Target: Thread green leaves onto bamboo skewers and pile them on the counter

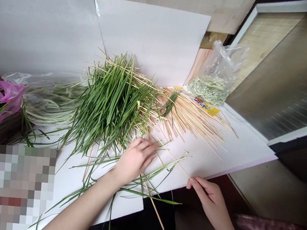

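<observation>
A person's right hand [210, 201] pinches a thin wooden skewer [175, 159] between closed fingers [198, 184]. The left hand [136, 159], fingers slightly apart, rests just beside it, near long green grass blades [153, 179] on a white desk [235, 153].

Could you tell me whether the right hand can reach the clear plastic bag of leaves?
Probably yes: the right hand has open white board up to the clear plastic bag, past loose bamboo skewers.

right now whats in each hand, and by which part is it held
The right hand has a thin bamboo skewer in its grip, pinched near one end by the fingertips. The left hand rests on loose green leaf blades; whether it holds any cannot be told.
</observation>
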Motion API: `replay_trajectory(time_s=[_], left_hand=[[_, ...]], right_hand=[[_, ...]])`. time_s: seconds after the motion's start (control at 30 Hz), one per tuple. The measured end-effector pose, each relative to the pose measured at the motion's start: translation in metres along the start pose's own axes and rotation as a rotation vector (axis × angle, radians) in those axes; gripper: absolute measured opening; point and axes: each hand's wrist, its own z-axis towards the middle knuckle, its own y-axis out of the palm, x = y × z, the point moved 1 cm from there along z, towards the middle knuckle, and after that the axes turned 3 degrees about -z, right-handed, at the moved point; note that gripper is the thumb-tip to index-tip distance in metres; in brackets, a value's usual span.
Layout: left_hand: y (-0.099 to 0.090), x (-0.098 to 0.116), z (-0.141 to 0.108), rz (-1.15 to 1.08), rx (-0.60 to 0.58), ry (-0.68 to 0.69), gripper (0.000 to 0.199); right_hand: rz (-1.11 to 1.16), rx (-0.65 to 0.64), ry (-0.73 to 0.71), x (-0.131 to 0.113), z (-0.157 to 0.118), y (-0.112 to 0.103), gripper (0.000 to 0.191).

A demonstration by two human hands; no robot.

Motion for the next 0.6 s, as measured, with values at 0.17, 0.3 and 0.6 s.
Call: replay_trajectory(time_s=[0.17,0.3,0.6], left_hand=[[0.012,-0.006,-0.002,0.238,-0.038,0.006,0.022],[0.003,-0.009,-0.003,0.157,-0.017,-0.019,0.021],[-0.020,-0.009,0.000,-0.274,0.107,-0.223,0.003]], right_hand=[[-0.010,0.017,0.013,-0.002,0.001,0.000,0.041],[-0.020,0.037,0.000,-0.004,0.001,0.000,0.042],[-0.004,0.056,0.011,-0.005,0.001,0.000,0.041]])
